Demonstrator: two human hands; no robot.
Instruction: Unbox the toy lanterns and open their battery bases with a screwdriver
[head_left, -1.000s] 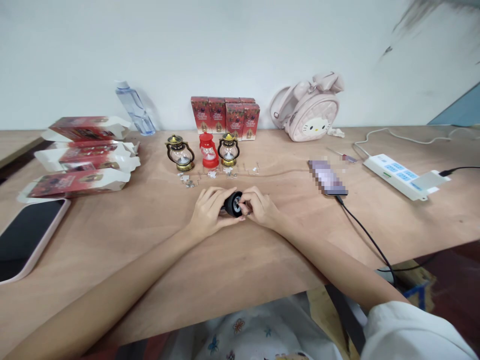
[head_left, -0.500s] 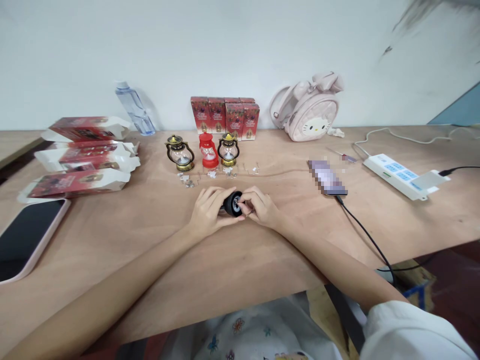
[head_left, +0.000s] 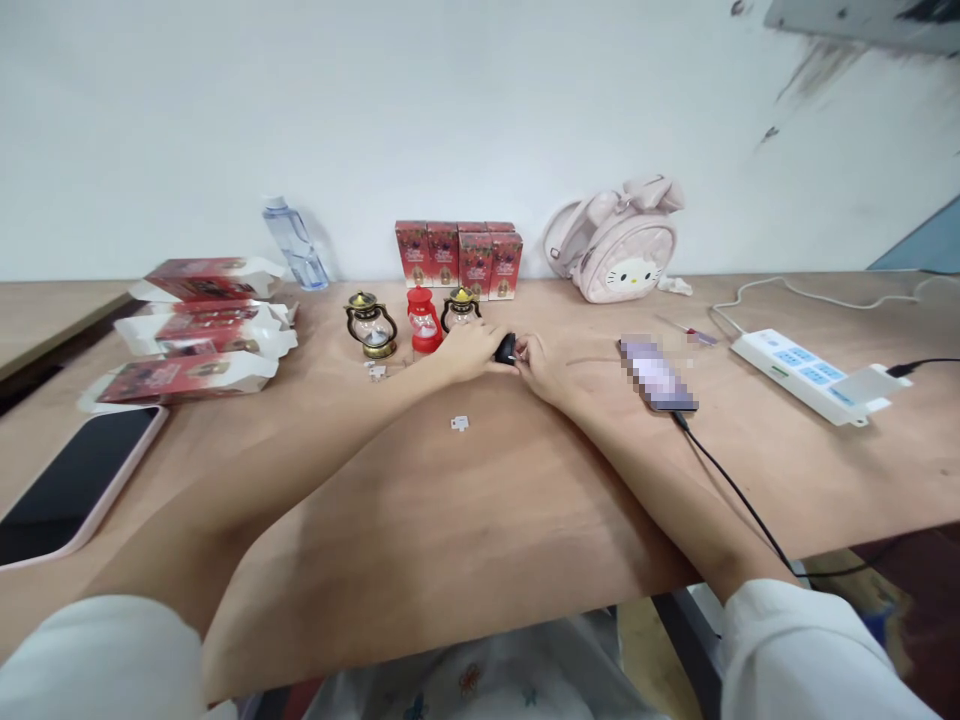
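Nestling in the gripping left fingers, the black object meets right fingers at its end, their hold unclear.

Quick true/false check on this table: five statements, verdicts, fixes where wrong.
1. The left hand holds a black piece. True.
2. The right hand grips a phone. False: it is at the black piece.
3. The red lantern stands between two dark-and-gold lanterns. True.
4. The bag is left of the upright boxes. False: the bag is right of them.
5. A small white piece lies nearer the camera than the hands. True.
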